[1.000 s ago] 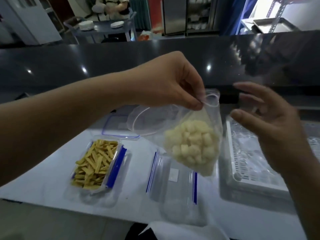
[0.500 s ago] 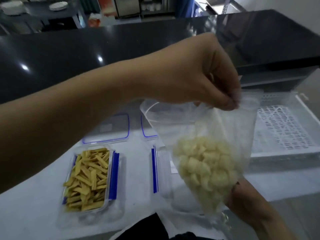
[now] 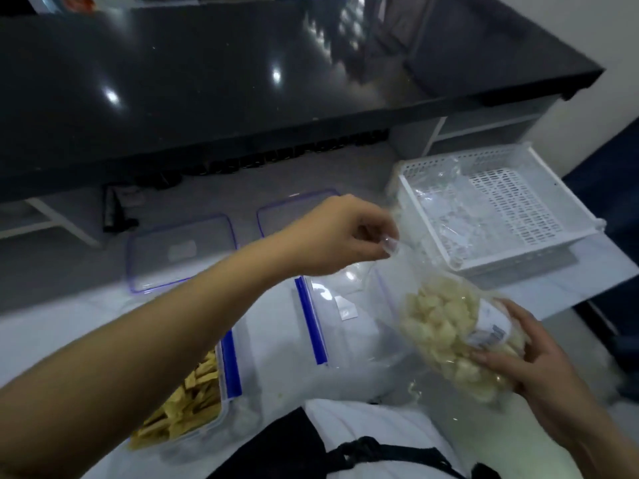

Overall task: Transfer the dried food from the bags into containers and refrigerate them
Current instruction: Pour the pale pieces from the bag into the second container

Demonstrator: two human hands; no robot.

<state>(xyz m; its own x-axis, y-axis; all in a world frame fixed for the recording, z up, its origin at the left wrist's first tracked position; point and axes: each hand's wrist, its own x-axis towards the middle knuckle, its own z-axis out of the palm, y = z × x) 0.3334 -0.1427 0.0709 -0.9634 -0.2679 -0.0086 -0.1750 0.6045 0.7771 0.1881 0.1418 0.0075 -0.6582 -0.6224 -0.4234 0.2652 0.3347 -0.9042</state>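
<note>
At lower left, one container (image 3: 188,406) is sitting filled. My left hand (image 3: 340,236) is pinching the bag (image 3: 446,326) mouth and my right hand (image 3: 532,361) is cupping its base, not yet pouring into the empty container (image 3: 349,326).

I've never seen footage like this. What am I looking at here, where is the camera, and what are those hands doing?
There is no machine here: a person wears a wide-angle camera on the head, so you look down along their own arms. The left hand pinches the top edge of a clear plastic bag, while the right hand cups its bottom, which is full of pale dried food pieces. The bag is tilted over an open, empty clear container with blue clips. To its left stands another container already holding yellow strips. Two clear lids lie further back on the white table. At the right sits a white slotted basket with crumpled clear plastic inside.
</note>
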